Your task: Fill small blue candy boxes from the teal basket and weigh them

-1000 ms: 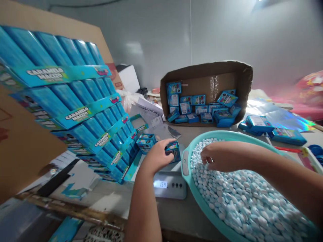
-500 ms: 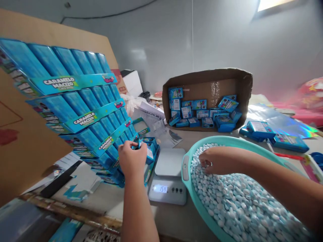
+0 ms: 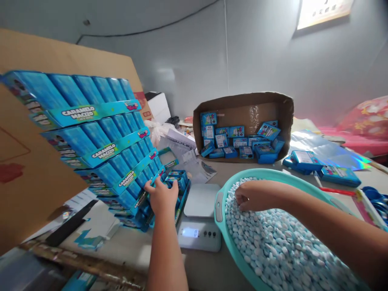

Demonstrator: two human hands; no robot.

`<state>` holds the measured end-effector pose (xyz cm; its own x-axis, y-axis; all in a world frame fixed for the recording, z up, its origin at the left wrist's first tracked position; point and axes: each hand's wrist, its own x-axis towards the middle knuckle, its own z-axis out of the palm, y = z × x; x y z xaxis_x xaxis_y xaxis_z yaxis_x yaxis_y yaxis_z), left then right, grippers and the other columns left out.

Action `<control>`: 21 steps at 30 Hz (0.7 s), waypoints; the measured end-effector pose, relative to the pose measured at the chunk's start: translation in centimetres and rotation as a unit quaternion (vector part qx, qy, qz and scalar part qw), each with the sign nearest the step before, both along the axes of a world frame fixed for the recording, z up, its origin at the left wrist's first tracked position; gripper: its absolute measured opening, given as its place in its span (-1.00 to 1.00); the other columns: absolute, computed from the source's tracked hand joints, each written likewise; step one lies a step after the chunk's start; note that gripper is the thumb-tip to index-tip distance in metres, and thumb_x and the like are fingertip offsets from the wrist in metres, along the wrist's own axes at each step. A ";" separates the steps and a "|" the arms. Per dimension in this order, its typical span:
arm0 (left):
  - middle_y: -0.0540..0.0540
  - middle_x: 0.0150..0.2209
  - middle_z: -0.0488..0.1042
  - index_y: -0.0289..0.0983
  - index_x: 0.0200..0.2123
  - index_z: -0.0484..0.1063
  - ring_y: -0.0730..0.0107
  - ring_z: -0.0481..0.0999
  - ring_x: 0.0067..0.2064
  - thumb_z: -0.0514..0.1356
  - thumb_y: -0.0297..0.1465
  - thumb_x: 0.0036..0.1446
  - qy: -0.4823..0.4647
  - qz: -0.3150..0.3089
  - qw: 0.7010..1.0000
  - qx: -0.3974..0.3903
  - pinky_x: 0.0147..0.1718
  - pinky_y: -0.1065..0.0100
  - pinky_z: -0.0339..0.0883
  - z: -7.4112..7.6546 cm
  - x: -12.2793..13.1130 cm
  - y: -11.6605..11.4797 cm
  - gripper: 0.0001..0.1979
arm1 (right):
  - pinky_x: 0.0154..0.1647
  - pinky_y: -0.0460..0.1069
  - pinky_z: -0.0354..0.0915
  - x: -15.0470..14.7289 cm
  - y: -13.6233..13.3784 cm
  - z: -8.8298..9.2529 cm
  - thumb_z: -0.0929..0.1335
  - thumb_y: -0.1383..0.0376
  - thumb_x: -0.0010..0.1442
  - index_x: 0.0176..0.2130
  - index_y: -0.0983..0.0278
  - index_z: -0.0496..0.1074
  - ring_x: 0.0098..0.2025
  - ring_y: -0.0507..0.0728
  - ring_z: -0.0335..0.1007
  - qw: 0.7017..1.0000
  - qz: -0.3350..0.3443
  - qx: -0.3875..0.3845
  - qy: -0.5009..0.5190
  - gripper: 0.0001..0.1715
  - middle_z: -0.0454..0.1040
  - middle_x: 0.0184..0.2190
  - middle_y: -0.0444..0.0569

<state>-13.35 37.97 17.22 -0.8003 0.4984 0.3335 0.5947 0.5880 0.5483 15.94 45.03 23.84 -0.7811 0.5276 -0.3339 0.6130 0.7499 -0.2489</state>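
Note:
My left hand (image 3: 163, 197) is open, thumb and fingers spread, just above a low blue display tray (image 3: 178, 213). Small blue candy boxes (image 3: 178, 178) stand in the tray beyond my fingers. My right hand (image 3: 245, 195) dips into pale blue and white candies (image 3: 273, 238) near the left side of a turquoise tub (image 3: 239, 246). Its fingers are curled, and their tips are hidden, so what they hold cannot be made out. Between my hands sits a digital scale (image 3: 201, 200) with a bare plate and a lit display reading 0.
Stacked blue display trays (image 3: 112, 151) filled with boxes rise at the left. Behind the tub, a cardboard carton (image 3: 242, 103) on its side holds several small blue boxes. More blue boxes (image 3: 339, 174) lie at right, near blue scoops (image 3: 374, 198).
My left hand has let go of a small blue box in the tray and spread its fingers. The scale's reading has gone from 154 to 0. My right hand stays in the candies.

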 end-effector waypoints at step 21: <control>-0.54 0.24 0.29 -0.43 0.27 0.11 -0.31 0.27 0.30 0.41 -0.10 -0.27 -0.044 -0.104 0.982 -0.151 0.18 -0.05 0.31 -1.6 -3.7 0.6 0.07 | -0.49 -0.06 0.13 0.3 1.1 -0.2 0.45 0.05 0.06 -0.25 0.10 0.65 -0.48 0.04 0.31 1.000 0.000 -0.005 0.020 -0.72 0.61 -0.35 -0.15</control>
